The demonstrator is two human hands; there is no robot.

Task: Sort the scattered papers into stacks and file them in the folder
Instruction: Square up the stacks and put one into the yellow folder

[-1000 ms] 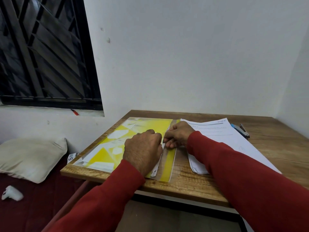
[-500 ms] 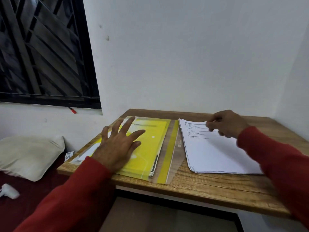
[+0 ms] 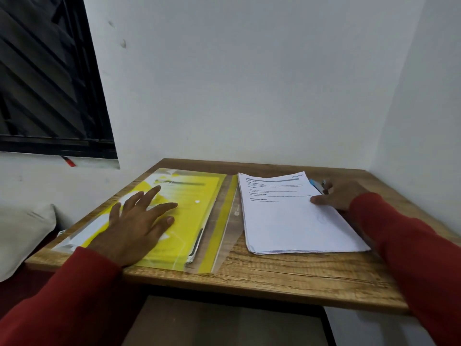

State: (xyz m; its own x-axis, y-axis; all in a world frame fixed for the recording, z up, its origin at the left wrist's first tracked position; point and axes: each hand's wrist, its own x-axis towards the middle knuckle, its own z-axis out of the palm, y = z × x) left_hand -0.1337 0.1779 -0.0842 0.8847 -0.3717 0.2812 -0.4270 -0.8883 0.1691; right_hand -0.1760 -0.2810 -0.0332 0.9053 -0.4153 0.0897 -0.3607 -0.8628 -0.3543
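Observation:
A yellow see-through folder (image 3: 199, 193) lies on the left half of the wooden table (image 3: 287, 275), with papers inside it and its clear flap (image 3: 228, 221) open to the right. My left hand (image 3: 134, 226) rests flat on the folder with its fingers spread. To the right of the flap lies a stack of white printed papers (image 3: 282, 221). My right hand (image 3: 336, 196) is at the stack's right edge. Its thumb lies on the top sheet and its fingers curl at the edge, so it pinches the stack there.
A blue pen-like object (image 3: 314, 183) lies just behind the stack, by my right fingers. White walls close off the table's back and right sides. A pillow (image 3: 22, 236) lies lower left, below a barred window (image 3: 45, 83).
Both hands left the folder's right edge. The left went flat on the folder and has stayed there; the right moved to the stack's top, then to its right edge.

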